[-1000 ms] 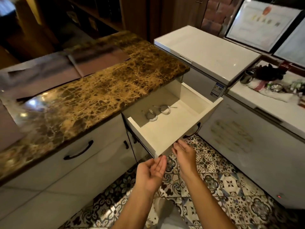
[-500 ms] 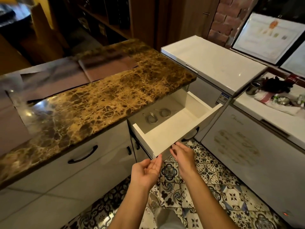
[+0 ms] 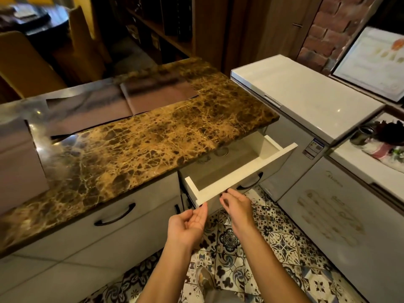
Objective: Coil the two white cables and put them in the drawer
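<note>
The drawer [image 3: 244, 177] is part open just ahead of both hands. Inside it, beyond the fingertips and half under the tabletop [image 3: 140, 145] edge, two coiled cables [image 3: 204, 159] lie side by side (dim in shadow). The left hand [image 3: 188, 224] is palm-up, fingers loose, holding nothing. The right hand [image 3: 237, 204] is loose too, fingertips at the drawer front. To its right, the freezer [image 3: 306, 95] label [image 3: 314, 147] is too blurred to read.

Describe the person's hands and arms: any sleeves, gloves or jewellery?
The left hand and right hand are ungloved, with no ring, watch or bracelet visible. No sleeve shows anywhere up to the frame's edge, and there are no markings or bandages in view.
</note>
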`<state>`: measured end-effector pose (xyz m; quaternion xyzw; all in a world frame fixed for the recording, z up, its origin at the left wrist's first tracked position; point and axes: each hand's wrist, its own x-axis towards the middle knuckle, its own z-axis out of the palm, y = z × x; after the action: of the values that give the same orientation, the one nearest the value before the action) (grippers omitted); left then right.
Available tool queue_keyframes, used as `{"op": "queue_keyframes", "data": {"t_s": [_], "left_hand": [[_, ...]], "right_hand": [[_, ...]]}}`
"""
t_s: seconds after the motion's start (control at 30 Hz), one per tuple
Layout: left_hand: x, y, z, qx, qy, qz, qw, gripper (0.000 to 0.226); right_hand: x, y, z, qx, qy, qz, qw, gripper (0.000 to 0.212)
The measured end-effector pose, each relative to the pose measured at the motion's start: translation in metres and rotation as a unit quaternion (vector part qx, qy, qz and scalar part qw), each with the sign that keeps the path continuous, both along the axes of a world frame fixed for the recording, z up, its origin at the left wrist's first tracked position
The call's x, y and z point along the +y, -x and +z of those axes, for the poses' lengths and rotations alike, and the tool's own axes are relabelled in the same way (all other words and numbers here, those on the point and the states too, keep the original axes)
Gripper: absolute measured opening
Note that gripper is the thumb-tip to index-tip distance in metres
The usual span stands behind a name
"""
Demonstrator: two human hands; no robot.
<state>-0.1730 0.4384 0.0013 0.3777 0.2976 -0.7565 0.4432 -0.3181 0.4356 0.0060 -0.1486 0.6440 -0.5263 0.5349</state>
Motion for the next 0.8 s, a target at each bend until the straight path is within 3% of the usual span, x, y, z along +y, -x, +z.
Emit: {"op": "queue_keyframes", "data": {"t_s": [0.17, 0.3, 0.4, 0.47, 0.67, 0.8], "left_hand": [[-0.027, -0.006, 0.002, -0.011, -0.001, 0.032, 0.999, 0.04], [-0.047, -0.009, 0.005, 0.0, 0.007, 0.079, 0.997, 0.023], [-0.061, -0.011, 0.004, -0.006, 0.004, 0.097, 0.995, 0.031], [-0.07, -0.013, 0.003, -0.012, -0.005, 0.112, 0.994, 0.042], [-0.096, -0.018, 0.002, -0.023, 0.004, 0.13, 0.991, 0.044], [-0.11, -0.016, 0.006, -0.064, -0.005, 0.14, 0.988, 0.048]], "right_hand": [[-0.031, -0.008, -0.003, 0.016, -0.008, 0.028, 0.999, 0.034], [-0.052, -0.012, -0.005, 0.011, -0.017, 0.043, 0.999, 0.018], [-0.067, -0.014, -0.004, -0.001, -0.004, 0.061, 0.998, 0.012], [-0.078, -0.017, -0.006, -0.003, 0.013, 0.078, 0.997, 0.016], [-0.109, -0.024, -0.014, -0.01, -0.005, 0.092, 0.996, 0.028], [-0.125, -0.027, -0.012, -0.039, -0.018, 0.114, 0.992, 0.06]]}}
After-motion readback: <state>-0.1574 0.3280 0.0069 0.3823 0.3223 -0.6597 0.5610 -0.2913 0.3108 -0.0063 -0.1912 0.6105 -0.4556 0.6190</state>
